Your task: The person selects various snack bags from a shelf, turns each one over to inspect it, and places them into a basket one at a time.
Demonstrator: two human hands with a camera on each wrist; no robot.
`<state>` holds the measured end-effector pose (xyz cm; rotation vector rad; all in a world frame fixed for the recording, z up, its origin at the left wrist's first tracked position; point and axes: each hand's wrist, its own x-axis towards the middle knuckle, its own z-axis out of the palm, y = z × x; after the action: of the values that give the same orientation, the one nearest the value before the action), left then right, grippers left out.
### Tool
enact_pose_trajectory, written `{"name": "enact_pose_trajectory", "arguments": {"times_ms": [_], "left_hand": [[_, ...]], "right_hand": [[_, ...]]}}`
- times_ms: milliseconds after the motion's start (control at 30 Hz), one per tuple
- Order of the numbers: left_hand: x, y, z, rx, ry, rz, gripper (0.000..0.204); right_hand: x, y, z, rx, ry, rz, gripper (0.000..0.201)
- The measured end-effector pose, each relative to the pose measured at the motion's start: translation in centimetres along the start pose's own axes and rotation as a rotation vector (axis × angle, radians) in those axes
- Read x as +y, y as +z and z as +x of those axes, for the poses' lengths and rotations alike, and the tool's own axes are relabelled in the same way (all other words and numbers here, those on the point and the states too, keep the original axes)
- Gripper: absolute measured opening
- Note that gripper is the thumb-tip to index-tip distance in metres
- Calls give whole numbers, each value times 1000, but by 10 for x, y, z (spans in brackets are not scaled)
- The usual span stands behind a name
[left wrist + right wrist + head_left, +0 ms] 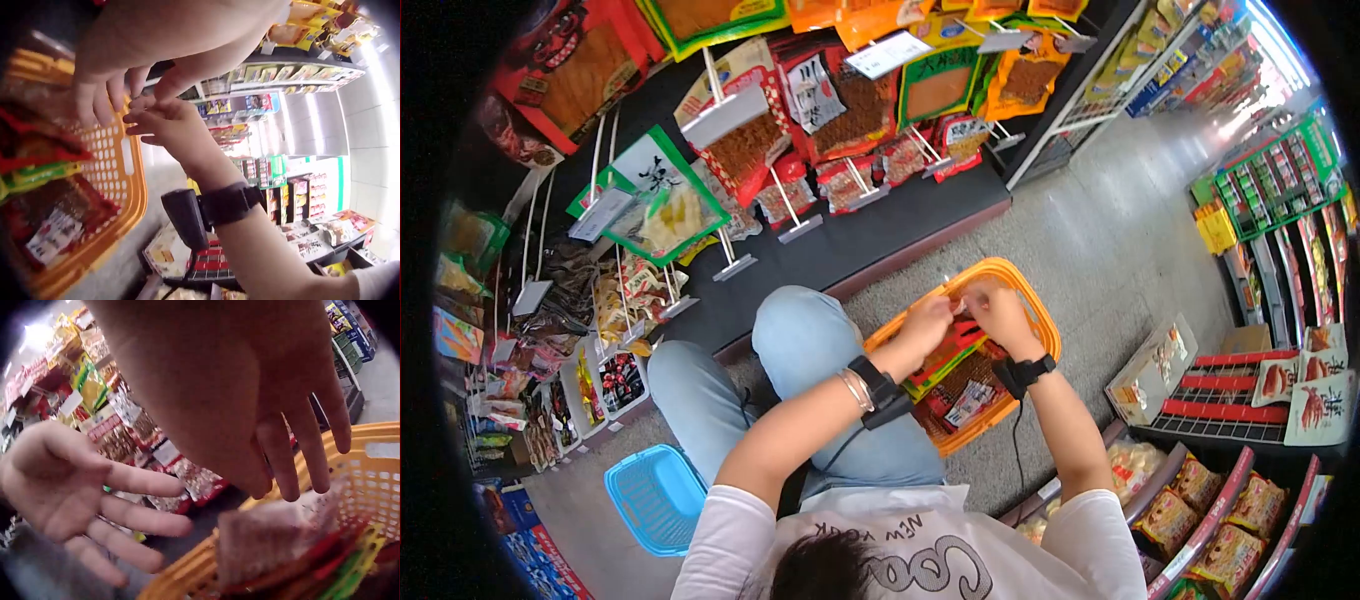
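Both bare hands are over an orange basket on the floor. My left hand is near its rim with fingers spread and nothing between them, as the right wrist view shows. My right hand hangs over the far part of the basket. Its fingers are loosely bent and point down, close above a pale pinkish packet. Beside this packet in the basket lie red packets, one with a green and yellow edge, and a dark red packet with a white label.
A rack of hanging snack packets rises ahead above a black ledge. The person's knee is against the basket's left side. A blue basket stands on the floor at left. Shelves with packaged goods line the right side.
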<state>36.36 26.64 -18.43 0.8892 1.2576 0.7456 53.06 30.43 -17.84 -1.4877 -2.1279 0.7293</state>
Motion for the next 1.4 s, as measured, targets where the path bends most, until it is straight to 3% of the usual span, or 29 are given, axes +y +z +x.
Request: {"name": "enact_pose_trajectory", "arguments": {"times_ms": [67, 133, 233, 333, 467, 600, 633, 700, 833, 933, 1067, 1200, 1300, 1400], "left_hand": [[7, -26, 21, 212, 175, -72, 37], [29, -62, 32, 300, 284, 18, 42], [65, -109, 37, 395, 308, -67, 48], [103, -141, 38, 489, 382, -173, 49], [139, -174, 52, 692, 544, -28, 53], [157, -187, 66, 716, 536, -29, 55], [158, -189, 70, 714, 531, -14, 56], [158, -189, 79, 755, 569, -37, 55], [151, -193, 85, 679, 558, -36, 41], [146, -195, 94, 741, 544, 35, 34], [145, -200, 101, 797, 713, 137, 21], [155, -190, 75, 636, 741, -3, 16], [159, -180, 52, 524, 764, -28, 16], [157, -173, 35, 464, 759, -94, 15]], "right_hand": [[-17, 3, 39, 72, -38, 221, 17], [-33, 10, 77, 130, -109, 441, 21], [-61, 15, 132, 83, -154, 703, 33], [-103, -2, 166, 9, 42, 947, 44], [-116, 2, 216, 48, -18, 987, 58], [-135, -2, 244, 97, 2, 834, 62], [-130, 4, 258, 99, -86, 862, 58], [-123, 4, 267, 87, -15, 761, 66], [-125, 1, 270, 78, -16, 759, 65], [-137, -2, 264, 121, -49, 735, 63], [-124, 9, 270, 148, -115, 703, 61], [-114, 17, 274, 186, -202, 728, 65], [-109, 18, 264, 116, -33, 809, 61], [-113, 8, 239, 114, -43, 925, 55]]}}
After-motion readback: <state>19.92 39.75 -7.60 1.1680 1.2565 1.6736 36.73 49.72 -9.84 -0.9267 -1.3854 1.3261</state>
